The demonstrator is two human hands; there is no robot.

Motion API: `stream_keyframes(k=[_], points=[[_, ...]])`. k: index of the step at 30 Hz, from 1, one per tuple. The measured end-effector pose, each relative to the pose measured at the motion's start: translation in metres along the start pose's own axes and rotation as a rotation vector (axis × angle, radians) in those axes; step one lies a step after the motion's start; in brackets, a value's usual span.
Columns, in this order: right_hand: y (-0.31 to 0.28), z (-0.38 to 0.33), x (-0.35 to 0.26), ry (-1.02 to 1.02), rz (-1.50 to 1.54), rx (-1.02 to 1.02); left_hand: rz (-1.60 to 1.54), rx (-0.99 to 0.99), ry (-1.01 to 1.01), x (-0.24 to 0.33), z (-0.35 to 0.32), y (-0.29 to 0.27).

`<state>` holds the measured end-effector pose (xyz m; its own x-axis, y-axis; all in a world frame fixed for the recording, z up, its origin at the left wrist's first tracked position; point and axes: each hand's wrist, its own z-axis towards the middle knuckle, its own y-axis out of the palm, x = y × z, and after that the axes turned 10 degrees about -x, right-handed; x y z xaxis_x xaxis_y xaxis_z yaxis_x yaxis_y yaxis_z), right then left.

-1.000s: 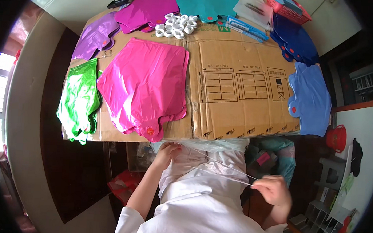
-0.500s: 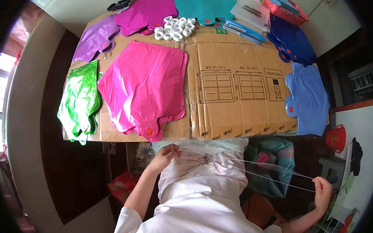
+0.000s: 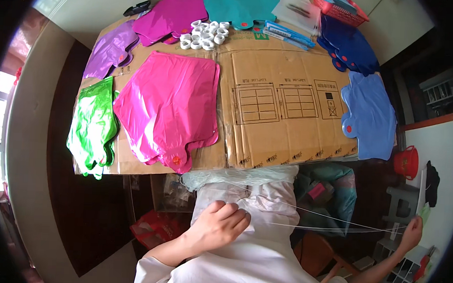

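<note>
Thin white string (image 3: 329, 228) stretches across my lap between my two hands. My left hand (image 3: 221, 224) is closed above my lap, fingers curled over the string's near strand. Far out at the right, my right hand (image 3: 412, 231) is closed on the other end of the string. A second strand slants from the right hand back toward a bundle of white string (image 3: 240, 177), which lies across my thighs below the table's front edge. How the fingertips of my left hand meet the string is hidden by its back.
Flat foil balloons lie on the cardboard-topped table (image 3: 271, 67): pink (image 3: 169, 108), green (image 3: 90, 126), light blue (image 3: 370, 115), dark blue (image 3: 348, 45), teal (image 3: 239, 6). Several white rings (image 3: 204, 35) sit near blue packets (image 3: 288, 34). A bag (image 3: 331, 193) stands beside my right leg.
My left hand has come nearer my body and slightly right from the table edge. My right hand has moved farther right, drawing the string longer.
</note>
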<state>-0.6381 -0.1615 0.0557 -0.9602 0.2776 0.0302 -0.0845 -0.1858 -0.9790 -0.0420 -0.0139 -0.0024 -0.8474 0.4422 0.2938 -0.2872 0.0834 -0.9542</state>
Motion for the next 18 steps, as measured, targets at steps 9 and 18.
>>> stream_keyframes(k=[9,18], points=[[0.022,-0.116,-0.304,-0.918,0.772,-0.507,-0.099,0.007,-0.291,-0.025,-0.008,-0.029],[0.059,-0.174,-0.412,-1.251,1.398,-1.764,-0.523,0.088,-0.268,-0.031,-0.019,-0.032]])
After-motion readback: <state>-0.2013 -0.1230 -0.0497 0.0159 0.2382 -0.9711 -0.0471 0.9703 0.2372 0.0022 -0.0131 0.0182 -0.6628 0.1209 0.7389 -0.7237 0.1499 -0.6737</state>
